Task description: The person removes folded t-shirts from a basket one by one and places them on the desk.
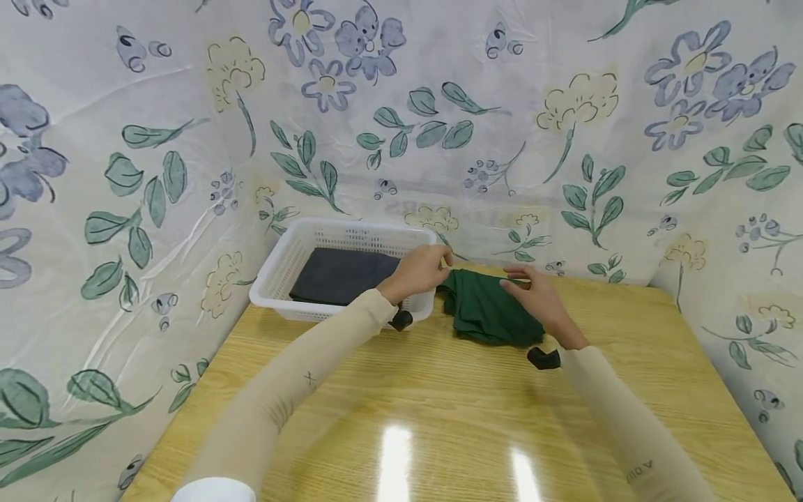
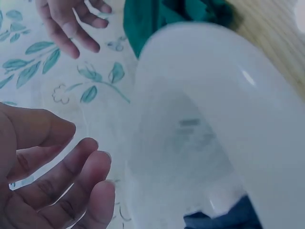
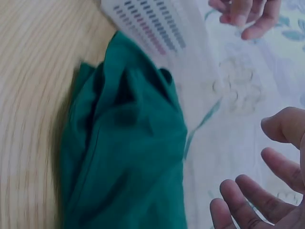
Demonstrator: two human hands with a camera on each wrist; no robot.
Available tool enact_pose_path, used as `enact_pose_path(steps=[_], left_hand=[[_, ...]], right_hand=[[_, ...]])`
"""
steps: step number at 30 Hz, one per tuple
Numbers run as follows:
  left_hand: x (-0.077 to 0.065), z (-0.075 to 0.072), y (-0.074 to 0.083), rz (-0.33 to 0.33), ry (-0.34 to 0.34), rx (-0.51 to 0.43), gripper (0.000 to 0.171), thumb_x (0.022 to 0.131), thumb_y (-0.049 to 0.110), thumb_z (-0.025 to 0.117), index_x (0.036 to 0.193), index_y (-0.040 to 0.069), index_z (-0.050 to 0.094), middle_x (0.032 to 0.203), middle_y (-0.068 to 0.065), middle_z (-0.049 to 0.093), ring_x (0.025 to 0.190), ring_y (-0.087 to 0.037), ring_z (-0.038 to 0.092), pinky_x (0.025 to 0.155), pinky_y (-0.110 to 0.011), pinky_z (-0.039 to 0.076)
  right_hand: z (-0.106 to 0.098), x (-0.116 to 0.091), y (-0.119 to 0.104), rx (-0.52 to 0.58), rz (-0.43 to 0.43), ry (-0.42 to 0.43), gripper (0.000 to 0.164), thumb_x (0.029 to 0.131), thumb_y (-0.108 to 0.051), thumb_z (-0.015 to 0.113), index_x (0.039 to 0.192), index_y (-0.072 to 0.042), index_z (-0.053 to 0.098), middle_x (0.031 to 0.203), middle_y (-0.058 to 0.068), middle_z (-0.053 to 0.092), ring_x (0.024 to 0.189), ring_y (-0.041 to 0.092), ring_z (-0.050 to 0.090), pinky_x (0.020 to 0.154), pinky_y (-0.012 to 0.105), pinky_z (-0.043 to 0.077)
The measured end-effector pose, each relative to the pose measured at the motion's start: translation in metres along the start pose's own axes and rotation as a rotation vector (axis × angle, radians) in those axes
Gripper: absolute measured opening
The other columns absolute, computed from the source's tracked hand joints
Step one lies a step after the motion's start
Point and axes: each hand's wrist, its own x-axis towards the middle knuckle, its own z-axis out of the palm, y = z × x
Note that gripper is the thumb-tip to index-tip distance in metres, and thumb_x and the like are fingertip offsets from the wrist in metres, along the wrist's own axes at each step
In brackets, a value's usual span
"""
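A bundled dark green cloth (image 1: 492, 310) lies on the table just right of a white plastic basket (image 1: 266, 289). Inside that basket rests a folded dark navy cloth (image 1: 341, 277). My left hand (image 1: 419, 268) hovers over the basket's right end, its fingers loosely bent with nothing in them. In the left wrist view the basket's rounded rim (image 2: 205, 52) stands beside these fingers. My right hand (image 1: 536, 296) is above the green cloth's right part, fingers spread and holding nothing. Soft folds and a raised corner show on the green cloth (image 3: 128, 143) in the right wrist view.
The wood-grain table (image 1: 401, 397) reaches toward me, with bright light reflections on it. A floral-patterned curtain (image 1: 439, 188) hangs close behind the basket and along both sides. Black wrist straps (image 1: 544, 358) sit at both sleeve ends.
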Motion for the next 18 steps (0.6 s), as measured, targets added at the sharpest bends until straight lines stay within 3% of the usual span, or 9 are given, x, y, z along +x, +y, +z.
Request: enact_pose_path(steps=[7, 11, 18], left_hand=[[-0.013, -0.015, -0.01, -0.016, 0.017, 0.01, 0.018, 0.105, 0.011, 0.057, 0.117, 0.005, 0.068, 0.082, -0.004, 0.068, 0.055, -0.015, 0.055, 0.051, -0.028, 0.04], [-0.02, -0.023, -0.016, -0.033, 0.02, 0.002, 0.021, 0.105, 0.013, 0.056, 0.12, 0.003, 0.067, 0.087, -0.006, 0.07, 0.057, -0.018, 0.06, 0.054, -0.03, 0.045], [-0.037, -0.038, -0.036, -0.048, 0.05, -0.023, 0.02, 0.104, 0.01, 0.054, 0.117, 0.004, 0.067, 0.085, -0.006, 0.069, 0.06, -0.02, 0.06, 0.056, -0.032, 0.046]], right_hand=[[0.015, 0.004, -0.022, 0.033, -0.024, -0.032, 0.052, 0.104, -0.041, 0.062, 0.146, -0.012, 0.053, 0.147, 0.017, 0.051, 0.119, 0.036, 0.059, 0.097, 0.055, 0.05], [0.025, 0.006, -0.033, 0.063, -0.025, -0.041, 0.05, 0.104, -0.038, 0.062, 0.146, -0.012, 0.053, 0.149, 0.016, 0.051, 0.118, 0.035, 0.06, 0.098, 0.054, 0.05], [0.043, 0.013, -0.053, 0.088, -0.057, -0.057, 0.047, 0.105, -0.037, 0.062, 0.145, -0.014, 0.053, 0.148, 0.014, 0.052, 0.118, 0.033, 0.06, 0.098, 0.054, 0.049]])
